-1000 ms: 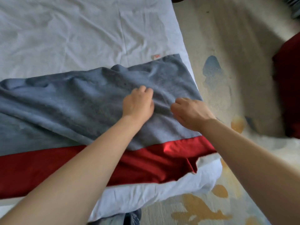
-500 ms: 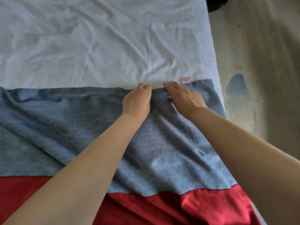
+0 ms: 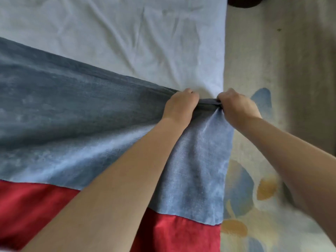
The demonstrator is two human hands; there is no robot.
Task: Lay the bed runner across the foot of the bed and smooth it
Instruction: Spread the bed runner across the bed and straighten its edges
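Head: patterned rug (image 3: 263, 188) nxt to bed (image 3: 127, 42)

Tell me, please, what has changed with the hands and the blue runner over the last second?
The left hand and right hand moved from the rumpled middle of the blue runner to its far edge and now grip it near the bed's right side, pulling it taut; its folds have flattened. The red cloth beneath and the white sheet stayed as they were.

Left hand (image 3: 180, 106) and right hand (image 3: 236, 106) now apart, nearer the bed edge (image 3: 222, 51); blue runner (image 3: 72, 110) tauter, smoother.
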